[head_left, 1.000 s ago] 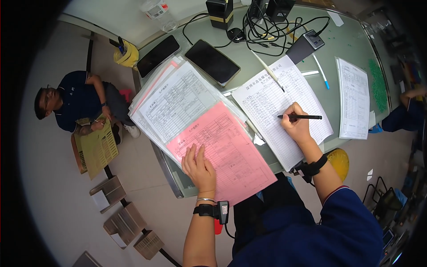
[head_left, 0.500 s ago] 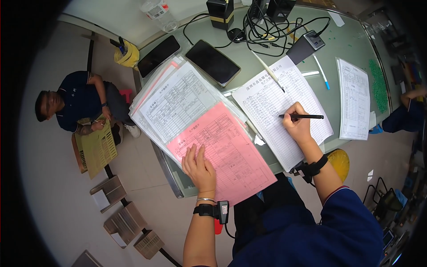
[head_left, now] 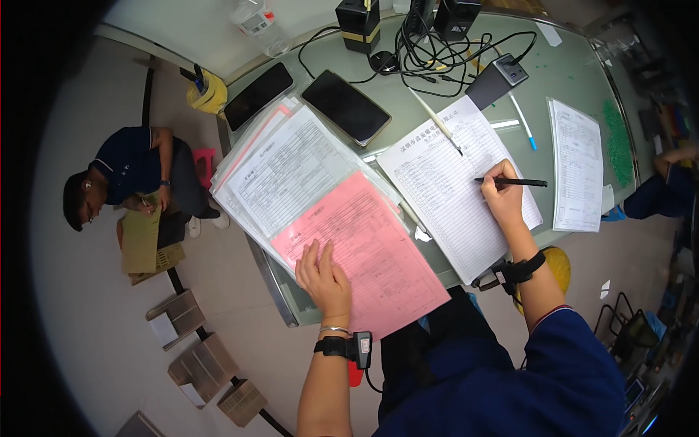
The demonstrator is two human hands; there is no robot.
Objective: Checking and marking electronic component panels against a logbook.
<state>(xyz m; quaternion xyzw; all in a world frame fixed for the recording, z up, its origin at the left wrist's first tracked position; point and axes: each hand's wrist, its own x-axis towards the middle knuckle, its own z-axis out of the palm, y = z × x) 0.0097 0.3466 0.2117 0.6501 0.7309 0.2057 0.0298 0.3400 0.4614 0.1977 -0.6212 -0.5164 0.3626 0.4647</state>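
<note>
My right hand (head_left: pixel 502 195) is closed around a black pen (head_left: pixel 526 182), its tip at the ruled white form (head_left: pixel 429 189) on the glass-topped table. The form is a handwritten table, filled with entries in its upper and left parts. My left hand (head_left: pixel 325 284) lies flat, fingers stretched, on a pink printed sheet (head_left: pixel 393 262) that reaches past the table's near edge. Beneath the pink sheet is a stack of white forms in clear sleeves (head_left: pixel 291 164). A pale stick with a dark tip (head_left: pixel 437 122) rests across the top of the ruled form.
Two dark phones (head_left: pixel 258 96) (head_left: pixel 346 108) lie behind the stack. Tangled black cables (head_left: pixel 429 54) and a black power block (head_left: pixel 496 81) are at the back. A blue-tipped pen (head_left: pixel 523 120) and another form (head_left: pixel 577 167) lie right. A co-worker (head_left: pixel 131 175) sits at left.
My right hand and the pen have moved right and slightly up across the ruled form. My left hand stays on the pink sheet. The co-worker at left has bent lower over the cardboard.
</note>
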